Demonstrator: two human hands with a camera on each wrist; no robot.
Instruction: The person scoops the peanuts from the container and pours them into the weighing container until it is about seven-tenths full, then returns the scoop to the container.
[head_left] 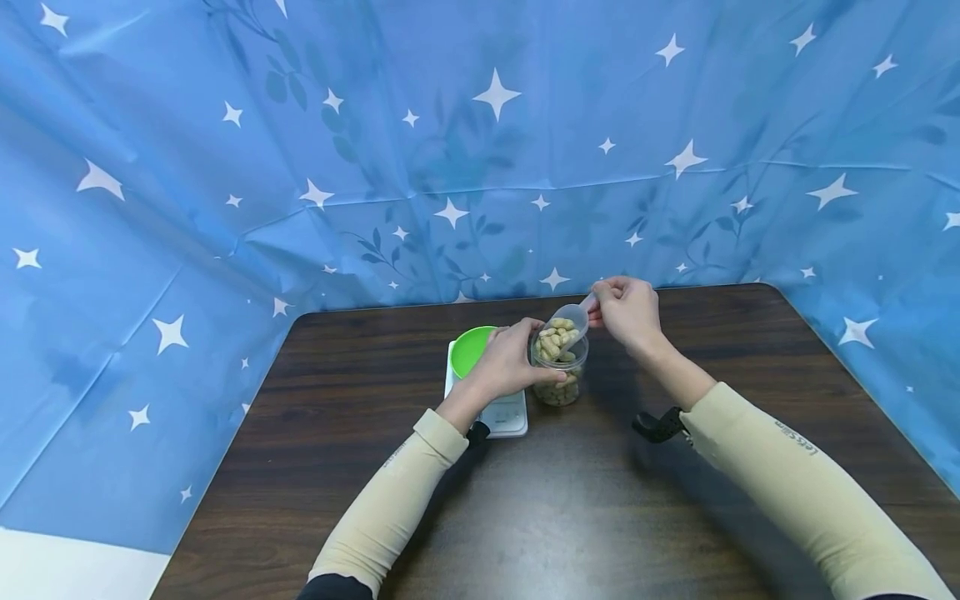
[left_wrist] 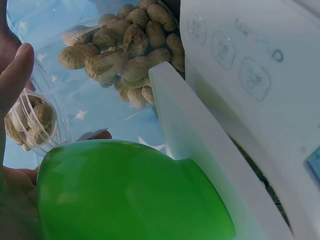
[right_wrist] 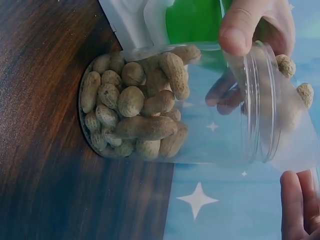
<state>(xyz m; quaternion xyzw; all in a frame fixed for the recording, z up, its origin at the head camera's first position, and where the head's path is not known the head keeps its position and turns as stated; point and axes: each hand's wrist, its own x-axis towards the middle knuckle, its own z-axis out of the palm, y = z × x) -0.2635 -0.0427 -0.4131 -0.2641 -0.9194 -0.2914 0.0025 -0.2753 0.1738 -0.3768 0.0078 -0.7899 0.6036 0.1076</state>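
A clear jar (head_left: 557, 393) stands on the table, part filled with unshelled peanuts (right_wrist: 132, 102). My left hand (head_left: 510, 360) grips it near the threaded rim, thumb in front. A translucent scoop (head_left: 576, 315) tilts down into the jar's mouth with several peanuts in it. Its handle is pinched by the fingers of my right hand (head_left: 630, 312). In the right wrist view, the scoop (right_wrist: 297, 147) overlaps the rim, and two peanuts show beyond it. Beneath and left of my left wrist, a green bowl (head_left: 468, 350) sits on a white kitchen scale (head_left: 507, 417).
The scale, with printed buttons (left_wrist: 255, 79), stands close against the left of the jar. Dark wooden table (head_left: 570, 500) surrounds them. A blue star-patterned curtain (head_left: 495, 167) hangs right behind the table's back edge.
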